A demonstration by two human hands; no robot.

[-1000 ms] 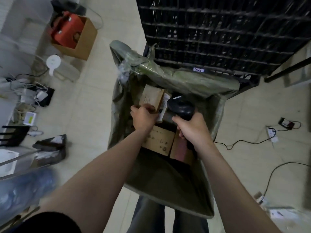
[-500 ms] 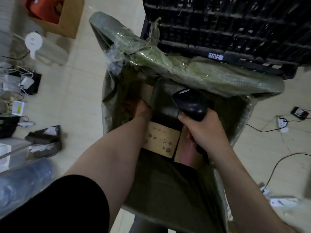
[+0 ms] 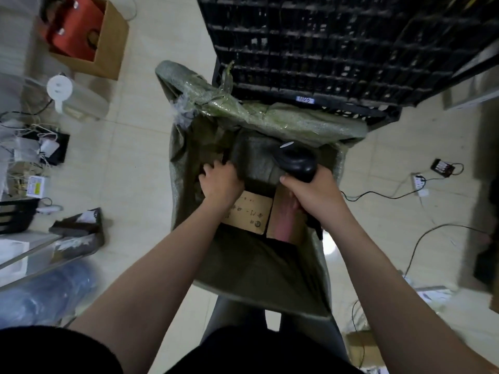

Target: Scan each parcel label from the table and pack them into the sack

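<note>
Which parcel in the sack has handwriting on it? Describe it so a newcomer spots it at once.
Start at the open green sack before the black rack. Inside it, two cardboard boxes lie side by side between the left hand and right hand. Yours is the paler tan box by the left wrist, marked with dark handwriting; its neighbour bears a pink strip.

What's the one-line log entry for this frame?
phase: packing | left hand: in sack beside dark parcel, grasp unclear | right hand: grips scanner
</note>
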